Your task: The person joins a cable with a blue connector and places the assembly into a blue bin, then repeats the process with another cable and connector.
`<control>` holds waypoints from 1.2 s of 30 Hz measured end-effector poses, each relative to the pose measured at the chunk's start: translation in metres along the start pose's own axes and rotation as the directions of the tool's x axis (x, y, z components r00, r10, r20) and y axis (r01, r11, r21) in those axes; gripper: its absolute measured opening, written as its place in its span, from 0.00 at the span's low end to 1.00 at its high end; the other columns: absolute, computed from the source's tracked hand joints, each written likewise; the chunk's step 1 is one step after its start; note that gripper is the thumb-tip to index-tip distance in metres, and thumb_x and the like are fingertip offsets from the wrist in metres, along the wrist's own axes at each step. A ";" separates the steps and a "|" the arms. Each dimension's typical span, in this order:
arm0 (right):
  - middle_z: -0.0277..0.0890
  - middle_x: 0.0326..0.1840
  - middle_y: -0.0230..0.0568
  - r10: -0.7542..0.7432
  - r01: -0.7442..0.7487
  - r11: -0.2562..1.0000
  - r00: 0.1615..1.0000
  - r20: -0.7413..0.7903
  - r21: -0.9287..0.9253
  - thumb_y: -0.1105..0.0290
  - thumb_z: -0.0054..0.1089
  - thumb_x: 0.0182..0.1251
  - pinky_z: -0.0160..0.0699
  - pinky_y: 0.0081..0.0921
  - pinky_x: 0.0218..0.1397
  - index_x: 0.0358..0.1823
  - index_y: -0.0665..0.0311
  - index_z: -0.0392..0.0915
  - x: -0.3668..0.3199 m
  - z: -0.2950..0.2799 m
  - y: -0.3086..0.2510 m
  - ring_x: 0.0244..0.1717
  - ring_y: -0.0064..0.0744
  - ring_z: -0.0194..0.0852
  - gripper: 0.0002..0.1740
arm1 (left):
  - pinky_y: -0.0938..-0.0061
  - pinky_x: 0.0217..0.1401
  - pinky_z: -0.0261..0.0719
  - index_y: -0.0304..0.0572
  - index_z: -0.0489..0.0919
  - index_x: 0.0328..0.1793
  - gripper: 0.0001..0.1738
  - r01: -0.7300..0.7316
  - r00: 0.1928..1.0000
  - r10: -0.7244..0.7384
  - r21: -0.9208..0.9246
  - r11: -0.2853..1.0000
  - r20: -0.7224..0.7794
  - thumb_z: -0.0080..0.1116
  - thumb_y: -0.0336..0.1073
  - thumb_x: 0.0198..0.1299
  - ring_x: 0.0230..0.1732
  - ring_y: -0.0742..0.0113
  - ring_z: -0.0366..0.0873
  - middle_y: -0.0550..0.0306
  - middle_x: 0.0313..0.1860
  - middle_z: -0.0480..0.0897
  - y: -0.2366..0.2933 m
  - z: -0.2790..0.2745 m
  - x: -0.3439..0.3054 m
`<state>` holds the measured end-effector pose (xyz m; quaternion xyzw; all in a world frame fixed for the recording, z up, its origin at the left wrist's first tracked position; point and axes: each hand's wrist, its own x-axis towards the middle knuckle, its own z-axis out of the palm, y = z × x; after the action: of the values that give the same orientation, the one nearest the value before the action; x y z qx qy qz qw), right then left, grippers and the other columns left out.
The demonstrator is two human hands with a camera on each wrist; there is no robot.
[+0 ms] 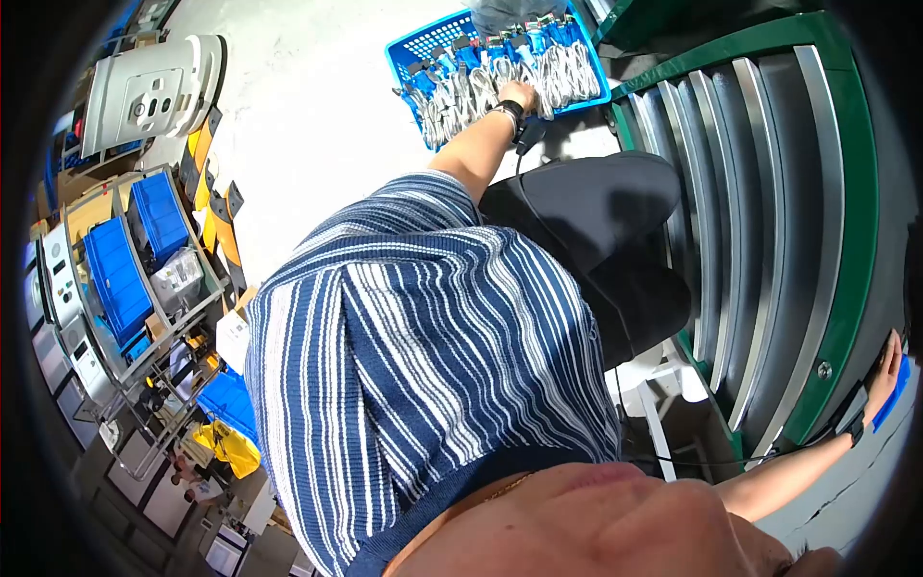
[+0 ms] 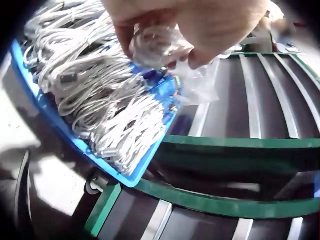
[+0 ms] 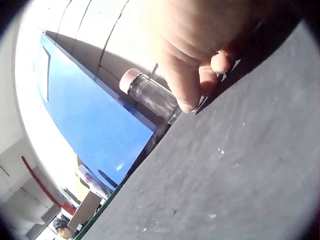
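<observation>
A blue plastic basket (image 1: 415, 43), its end wall perforated, carries tied bundles of white cables (image 1: 569, 77) packed side by side, with blue connectors (image 1: 565, 33) along one side; what supports it cannot be told. Away on the person's right is a grey desk (image 3: 235, 155), its surface flecked with pale specks. At its edge stand a clear bottle with a pink cap (image 3: 154, 97) and, beside it, a blue flat-sided box (image 3: 95, 115).

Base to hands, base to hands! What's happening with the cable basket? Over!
Left hand grips coiled white bundle at blue basket. Right hand on grey surface, nothing seen in grip. Pink-capped clear bottle close beside it.
</observation>
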<state>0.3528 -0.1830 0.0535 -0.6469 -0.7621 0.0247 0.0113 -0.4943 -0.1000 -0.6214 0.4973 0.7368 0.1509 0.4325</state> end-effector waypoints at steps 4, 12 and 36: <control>0.72 0.75 0.35 0.108 -0.106 0.986 0.994 -0.011 0.125 0.73 0.46 0.84 0.60 0.23 0.79 0.74 0.64 0.74 -0.017 -0.003 0.008 0.75 0.28 0.69 0.21 | 0.60 0.39 0.88 0.38 0.86 0.42 0.16 0.154 0.932 -0.197 -0.159 0.975 -0.304 0.67 0.45 0.64 0.35 0.54 0.89 0.51 0.35 0.90 0.008 0.022 -0.017; 0.73 0.75 0.36 0.406 -0.355 0.798 0.914 0.000 0.487 0.62 0.51 0.85 0.60 0.24 0.78 0.74 0.67 0.73 -0.015 -0.001 0.014 0.74 0.28 0.69 0.24 | 0.65 0.42 0.91 0.35 0.90 0.39 0.20 0.398 0.901 -0.400 0.048 0.916 0.167 0.79 0.45 0.49 0.36 0.59 0.92 0.46 0.37 0.91 0.080 -0.010 -0.069; 0.74 0.72 0.33 0.106 -0.096 0.986 0.992 -0.067 0.139 0.65 0.49 0.85 0.57 0.21 0.78 0.72 0.65 0.76 -0.013 0.004 0.024 0.75 0.23 0.67 0.21 | 0.60 0.57 0.86 0.44 0.90 0.41 0.26 0.188 0.980 -0.193 0.506 0.842 -0.043 0.77 0.61 0.54 0.53 0.55 0.88 0.56 0.48 0.91 0.054 -0.015 -0.032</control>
<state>0.3780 -0.1920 0.0482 -0.6828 -0.7240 0.0528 0.0821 -0.4693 -0.0994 -0.5618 0.5186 0.7940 -0.0941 0.3027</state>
